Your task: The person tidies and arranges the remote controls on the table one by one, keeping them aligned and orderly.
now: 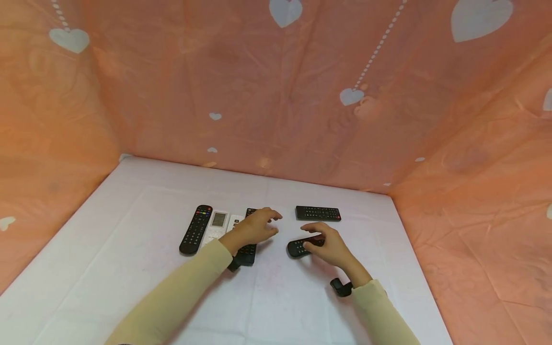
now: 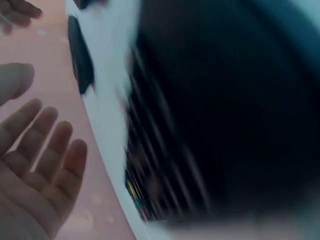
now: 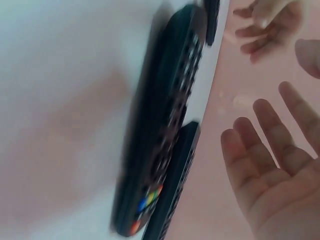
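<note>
My left hand (image 1: 254, 227) reaches over a black remote control (image 1: 247, 255), its fingers loosely spread and nothing in them. In the left wrist view that black remote (image 2: 160, 130) looms large and blurred, coloured buttons at its far end. Close above another black remote (image 1: 296, 248) hovers my right hand (image 1: 329, 244), thumb and fingers apart. The right wrist view shows this remote (image 3: 162, 130) flat on the table, with red, yellow and blue buttons; the open palm (image 3: 280, 175) stands off to its side. My left forearm and hand partly cover a white remote (image 1: 235, 220).
Left of the left hand lie a white remote with a display (image 1: 219, 219) and a long black remote (image 1: 196, 230), side by side. Behind the right hand a black remote (image 1: 318, 213) lies crosswise. Orange cloth with hearts (image 1: 258, 96) walls the white table (image 1: 172, 191).
</note>
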`<state>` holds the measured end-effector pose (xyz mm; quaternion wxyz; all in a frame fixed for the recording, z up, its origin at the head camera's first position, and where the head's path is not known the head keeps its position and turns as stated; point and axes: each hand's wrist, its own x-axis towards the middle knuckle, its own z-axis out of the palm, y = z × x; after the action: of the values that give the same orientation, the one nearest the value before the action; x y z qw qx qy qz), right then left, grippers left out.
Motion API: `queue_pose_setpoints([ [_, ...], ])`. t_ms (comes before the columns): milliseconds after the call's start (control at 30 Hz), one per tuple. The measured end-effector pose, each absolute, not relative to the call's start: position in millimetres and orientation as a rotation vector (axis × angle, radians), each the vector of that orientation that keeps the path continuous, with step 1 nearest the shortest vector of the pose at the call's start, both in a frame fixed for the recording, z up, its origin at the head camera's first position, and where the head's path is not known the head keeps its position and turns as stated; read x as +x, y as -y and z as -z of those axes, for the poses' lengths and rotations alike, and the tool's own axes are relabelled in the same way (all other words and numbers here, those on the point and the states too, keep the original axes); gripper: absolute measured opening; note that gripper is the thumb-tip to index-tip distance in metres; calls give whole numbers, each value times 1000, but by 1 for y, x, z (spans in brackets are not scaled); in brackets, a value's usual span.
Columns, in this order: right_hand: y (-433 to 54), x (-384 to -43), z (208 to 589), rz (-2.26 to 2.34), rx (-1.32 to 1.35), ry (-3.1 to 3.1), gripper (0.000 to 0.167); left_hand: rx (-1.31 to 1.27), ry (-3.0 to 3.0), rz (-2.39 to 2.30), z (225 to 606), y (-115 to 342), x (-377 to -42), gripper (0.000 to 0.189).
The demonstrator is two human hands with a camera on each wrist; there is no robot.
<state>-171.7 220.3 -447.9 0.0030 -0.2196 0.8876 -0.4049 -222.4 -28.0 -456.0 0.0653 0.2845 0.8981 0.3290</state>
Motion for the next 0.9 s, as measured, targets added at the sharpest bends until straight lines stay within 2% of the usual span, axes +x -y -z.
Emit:
queue_pose_setpoints([
  [267,-253,-176,458,1211,-609,-2880,40,828,-2650,-1088,459,-6,-196,44],
  [533,-268,-179,463,968,-536,-2935,58,616,-2593,-1134,469,-25,-181,62],
  [733,-270,-181,470,858,-416,-2888,70,559,-2568,-1181,476,-28,-176,62],
  [900,-269,-182,474,802,-336,-2875,72,561,-2590,-1176,481,-28,-173,60],
])
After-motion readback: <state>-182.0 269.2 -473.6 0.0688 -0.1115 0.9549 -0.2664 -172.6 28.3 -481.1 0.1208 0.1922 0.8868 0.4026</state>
